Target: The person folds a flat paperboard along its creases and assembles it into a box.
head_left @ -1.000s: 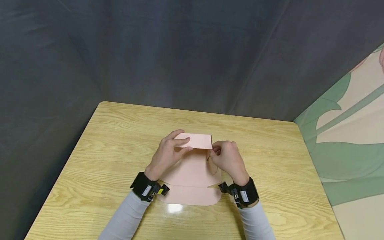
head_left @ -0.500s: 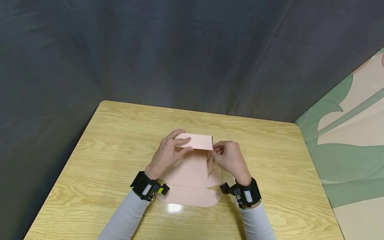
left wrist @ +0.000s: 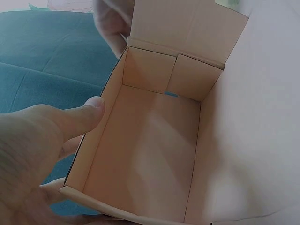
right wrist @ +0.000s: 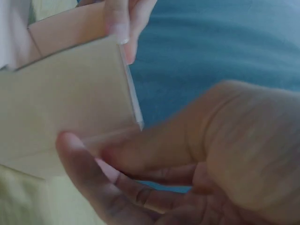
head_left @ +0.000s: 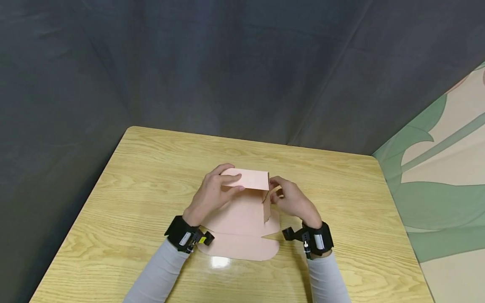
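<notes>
A wood-grain table [head_left: 113,219] reaches across the scene. Nearest are two pale sleeves [head_left: 157,271] and, just past them, the black wristbands [head_left: 319,240] with their small cameras. Between the wrists lies the rounded tab [head_left: 240,246] of a pink card box, and beyond its crease the lid [head_left: 236,216], spread toward the person. At the lid's right a narrow side flap [head_left: 267,208] hangs out from the box's end.

The box [head_left: 251,180] itself is near the middle of the table, tipped so that its mouth faces the person and one long wall is turned up. In the left wrist view the inside shows a bare floor [left wrist: 145,150], and two end flaps [left wrist: 147,69] making up the far end, with a small slit of blue at their foot.

The left hand [head_left: 208,195] grips the box's left end, thumb and fingers bent about the upturned wall. The right hand [head_left: 293,200] is at the other end, fingers bent, fingertips at the card's edge; whether they pinch it, I cannot tell.

Farthest off, a dark curtain [head_left: 227,75] hangs behind the table, and a green-and-cream patterned sheet [head_left: 443,202] slopes down at the right.

Compared with half a second ago, the right hand has shifted slightly rightward and more of the side flap shows; the left hand has kept its place.
</notes>
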`<state>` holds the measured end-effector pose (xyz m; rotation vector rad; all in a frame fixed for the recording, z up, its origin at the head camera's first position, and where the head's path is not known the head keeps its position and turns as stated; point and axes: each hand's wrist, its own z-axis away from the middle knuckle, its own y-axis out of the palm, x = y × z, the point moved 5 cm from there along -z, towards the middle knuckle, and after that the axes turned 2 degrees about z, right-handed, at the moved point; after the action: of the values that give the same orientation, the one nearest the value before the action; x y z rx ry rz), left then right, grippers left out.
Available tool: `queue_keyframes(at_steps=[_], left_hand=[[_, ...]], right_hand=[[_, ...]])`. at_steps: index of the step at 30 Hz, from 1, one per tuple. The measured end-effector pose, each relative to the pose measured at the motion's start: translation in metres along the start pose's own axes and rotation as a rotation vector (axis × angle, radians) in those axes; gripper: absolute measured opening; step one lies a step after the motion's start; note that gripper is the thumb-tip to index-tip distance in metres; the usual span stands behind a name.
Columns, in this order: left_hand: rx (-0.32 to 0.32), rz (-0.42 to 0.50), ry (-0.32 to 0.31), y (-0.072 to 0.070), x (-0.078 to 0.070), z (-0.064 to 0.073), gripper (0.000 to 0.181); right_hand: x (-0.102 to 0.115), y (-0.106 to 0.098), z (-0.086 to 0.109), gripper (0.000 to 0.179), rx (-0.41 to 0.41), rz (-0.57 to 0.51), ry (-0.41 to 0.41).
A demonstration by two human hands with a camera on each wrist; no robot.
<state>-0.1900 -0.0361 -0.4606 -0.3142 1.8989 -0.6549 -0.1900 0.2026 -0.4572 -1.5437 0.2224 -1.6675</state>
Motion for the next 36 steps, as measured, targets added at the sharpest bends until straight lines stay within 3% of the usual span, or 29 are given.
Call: queue_keyframes(at_steps=[5,13,22,36], left_hand=[[0.004,0.000,-0.007,0.003,0.001,0.001,0.041],[0.004,0.004,-0.006,0.002,-0.001,0.001,0.042],[0.000,-0.016,0.011,0.001,-0.002,0.001,0.042],[0.004,-0.015,0.016,0.000,0.000,0.001,0.044]], right_hand=[[-0.006,0.005,-0.003,0.065,0.052,0.044,-0.013],[-0.009,0.007,-0.005,0.090,0.077,-0.023,-0.013],[-0.003,0.006,-0.009,0.078,-0.005,0.018,-0.187],[-0.003,0.010,-0.016,0.073,-0.146,0.069,-0.186]])
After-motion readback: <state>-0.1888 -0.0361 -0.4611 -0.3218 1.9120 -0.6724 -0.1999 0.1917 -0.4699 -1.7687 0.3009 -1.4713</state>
